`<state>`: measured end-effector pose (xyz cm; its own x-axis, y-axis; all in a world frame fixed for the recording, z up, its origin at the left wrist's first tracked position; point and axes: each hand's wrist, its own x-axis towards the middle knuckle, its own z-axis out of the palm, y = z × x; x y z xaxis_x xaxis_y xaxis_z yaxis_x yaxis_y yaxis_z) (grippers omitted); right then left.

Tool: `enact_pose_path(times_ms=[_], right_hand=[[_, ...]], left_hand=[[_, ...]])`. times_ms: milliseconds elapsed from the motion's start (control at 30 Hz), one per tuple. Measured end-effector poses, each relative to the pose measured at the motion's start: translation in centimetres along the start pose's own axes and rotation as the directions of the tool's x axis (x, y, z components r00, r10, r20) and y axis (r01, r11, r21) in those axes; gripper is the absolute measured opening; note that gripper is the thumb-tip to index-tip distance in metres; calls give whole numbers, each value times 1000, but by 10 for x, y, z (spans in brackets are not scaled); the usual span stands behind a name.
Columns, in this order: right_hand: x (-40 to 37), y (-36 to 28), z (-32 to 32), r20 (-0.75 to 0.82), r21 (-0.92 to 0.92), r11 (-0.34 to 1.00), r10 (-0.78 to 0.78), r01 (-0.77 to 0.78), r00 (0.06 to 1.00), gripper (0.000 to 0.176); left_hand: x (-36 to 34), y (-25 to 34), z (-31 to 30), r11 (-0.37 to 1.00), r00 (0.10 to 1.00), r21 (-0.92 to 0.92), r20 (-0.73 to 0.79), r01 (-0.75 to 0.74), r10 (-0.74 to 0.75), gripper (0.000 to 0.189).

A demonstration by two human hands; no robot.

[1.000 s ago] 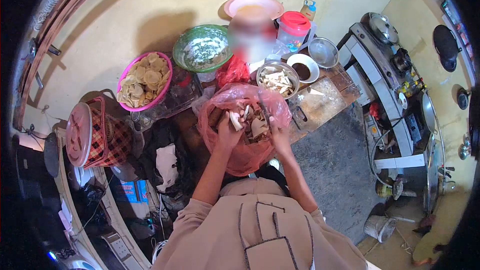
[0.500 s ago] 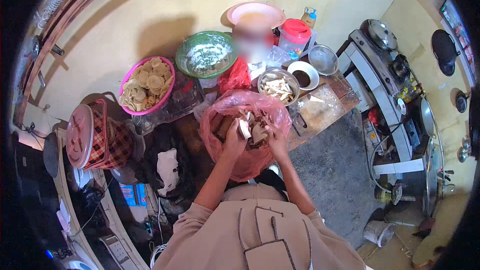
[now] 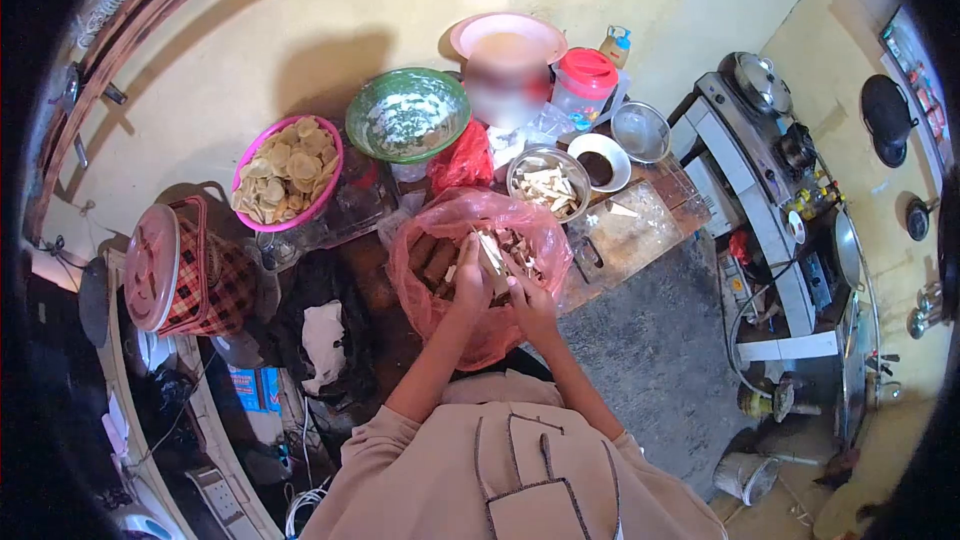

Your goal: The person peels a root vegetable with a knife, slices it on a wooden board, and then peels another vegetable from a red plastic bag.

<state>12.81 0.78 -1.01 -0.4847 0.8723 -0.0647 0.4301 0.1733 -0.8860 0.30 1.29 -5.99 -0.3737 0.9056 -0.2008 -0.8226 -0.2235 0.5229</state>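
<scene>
A pink plastic bag [image 3: 415, 315] lies open in front of me, with brown and pale pieces inside. Over its mouth, my left hand [image 3: 474, 280] is closed round a whitish piece [image 3: 490, 248]. My right hand [image 3: 532, 302] is beside it, fingers closed near the same piece; what it grips is too small to make out. Just beyond the bag is a metal bowl [image 3: 578, 202] of pale cut strips. A wooden board [image 3: 640, 230] lies to the right of the bag, with a dark-handled tool [image 3: 588, 252] at its left edge.
Behind the bag stand a green basin [image 3: 408, 115] with white powder, a pink basket [image 3: 287, 172] of round slices, a red-lidded container [image 3: 585, 85] and a white bowl [image 3: 600, 162]. A checkered lidded bucket [image 3: 205, 270] is at left, a stove [image 3: 745, 130] at right.
My right hand has moved left and closer to my left hand. The pale piece is now held more upright between them. The whole view has shifted slightly.
</scene>
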Motion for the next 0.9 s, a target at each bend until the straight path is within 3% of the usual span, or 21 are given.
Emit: enact_pose_path(times_ms=[67,167,267,367,433,533,633,767,833,900], right_hand=[[2,-6,-5,20,-194,979,63,-58,998,34],[2,-14,-5,-103,-222,963,-182,156,978,34],[6,-13,-5,-137,-197,964,-207,178,969,35],[6,-18,-10,-88,-355,917,-226,182,970,36],[8,-11,-9,-130,-372,898,-300,234,945,36],[9,-15,-20,-75,-310,916,-290,255,954,36],[12,-14,-24,-41,-321,906,-303,274,952,36],[12,-20,-25,12,-247,952,-184,181,983,35],[21,-6,-14,-164,-390,820,-510,420,844,34],[22,0,0,-289,-355,820,-553,449,781,29]], left_hand=[[0,0,2,998,998,26,-37,-56,57,29],[-1,-3,8,990,986,51,-93,-132,136,28],[-1,-6,10,984,975,87,-142,-159,170,28],[-9,-4,32,976,946,125,-248,-181,207,29],[-8,-8,43,962,895,154,-358,-224,265,32],[-4,-13,41,940,867,256,-387,-225,313,33],[-7,-13,43,934,902,226,-273,-277,334,31],[-4,-12,44,923,876,300,-342,-242,341,30],[-6,-8,44,949,900,228,-329,-219,287,30],[-14,0,46,953,931,242,-267,-184,247,32]])
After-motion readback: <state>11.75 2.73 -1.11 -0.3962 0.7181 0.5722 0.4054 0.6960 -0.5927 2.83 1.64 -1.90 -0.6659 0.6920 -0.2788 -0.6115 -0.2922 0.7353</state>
